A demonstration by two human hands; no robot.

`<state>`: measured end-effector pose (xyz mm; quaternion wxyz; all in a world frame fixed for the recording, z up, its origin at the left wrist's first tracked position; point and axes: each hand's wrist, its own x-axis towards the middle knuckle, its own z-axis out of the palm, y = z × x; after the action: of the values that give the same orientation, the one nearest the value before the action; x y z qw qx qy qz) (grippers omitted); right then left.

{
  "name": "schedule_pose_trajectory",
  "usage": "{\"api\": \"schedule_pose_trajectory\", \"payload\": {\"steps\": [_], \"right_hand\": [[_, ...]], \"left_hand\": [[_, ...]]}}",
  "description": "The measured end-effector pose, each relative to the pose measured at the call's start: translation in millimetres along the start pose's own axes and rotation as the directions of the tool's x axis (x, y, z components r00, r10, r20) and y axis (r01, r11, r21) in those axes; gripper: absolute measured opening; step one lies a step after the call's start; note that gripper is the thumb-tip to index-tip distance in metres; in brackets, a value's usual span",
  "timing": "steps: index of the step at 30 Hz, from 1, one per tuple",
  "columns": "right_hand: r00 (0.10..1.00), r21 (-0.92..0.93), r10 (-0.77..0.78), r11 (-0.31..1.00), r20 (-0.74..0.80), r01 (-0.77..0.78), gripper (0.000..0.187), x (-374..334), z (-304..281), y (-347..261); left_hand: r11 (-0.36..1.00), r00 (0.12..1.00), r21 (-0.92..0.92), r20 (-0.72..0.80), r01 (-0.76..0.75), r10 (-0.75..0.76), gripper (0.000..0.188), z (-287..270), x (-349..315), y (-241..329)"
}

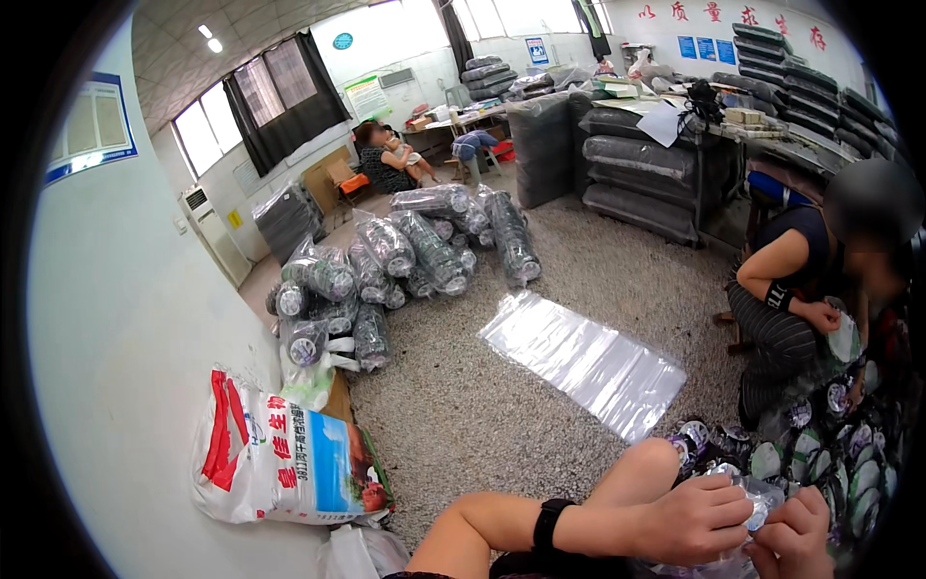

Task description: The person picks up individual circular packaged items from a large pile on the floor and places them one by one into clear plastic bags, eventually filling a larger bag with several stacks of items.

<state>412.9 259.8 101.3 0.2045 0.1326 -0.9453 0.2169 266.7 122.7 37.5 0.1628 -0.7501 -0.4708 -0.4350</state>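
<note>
Both of my hands are low at the right of the head view, close together over a clear plastic bag [759, 500] with a shiny silvery round end in it. My left hand [696, 518], a black band on its wrist, has its fingers curled closed on the plastic. Beside it my right hand [797, 534] pinches the bag's other side between thumb and fingers. What else the bag holds is hidden behind my hands. Just beyond lie many dark round pieces with whitish and purple discs [767, 460], heaped at the right.
Flat clear plastic sheets [584, 362] lie on the speckled floor. Bagged dark rolls [424, 246] are piled farther off. A printed sack [289, 454] leans by the left wall. At right a seated co-worker [791, 261] handles a disc; another person [381, 159] sits far back. Dark wrapped bundles [637, 164] are stacked.
</note>
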Motion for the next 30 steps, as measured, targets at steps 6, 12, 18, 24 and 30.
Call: {"api": "schedule_pose_trajectory", "payload": {"steps": [6,12,18,24,30], "right_hand": [[0.994,-0.219,0.101,0.971,0.029,-0.093,0.01,-60,25,52],[0.98,-0.226,0.197,0.953,-0.041,-0.201,0.012,-63,45,58],[0.977,-0.031,-0.109,0.994,-0.182,0.106,0.016,-12,39,14],[0.979,0.159,0.2,0.968,-0.034,-0.192,0.022,-10,35,35],[0.983,-0.026,0.155,0.987,-0.098,-0.158,0.013,-17,36,19]], "left_hand": [[0.927,0.898,-0.147,0.337,0.346,-0.282,0.023,-8,-67,-12],[-0.111,0.636,-0.706,0.685,0.699,-0.355,0.021,0,-37,6],[0.284,0.734,-0.708,0.477,0.647,-0.485,0.028,20,-27,6],[0.077,0.665,-0.759,0.511,0.647,-0.545,0.015,21,-22,6],[-0.24,0.494,-0.656,0.718,0.715,-0.49,0.018,18,-24,-14]]}}
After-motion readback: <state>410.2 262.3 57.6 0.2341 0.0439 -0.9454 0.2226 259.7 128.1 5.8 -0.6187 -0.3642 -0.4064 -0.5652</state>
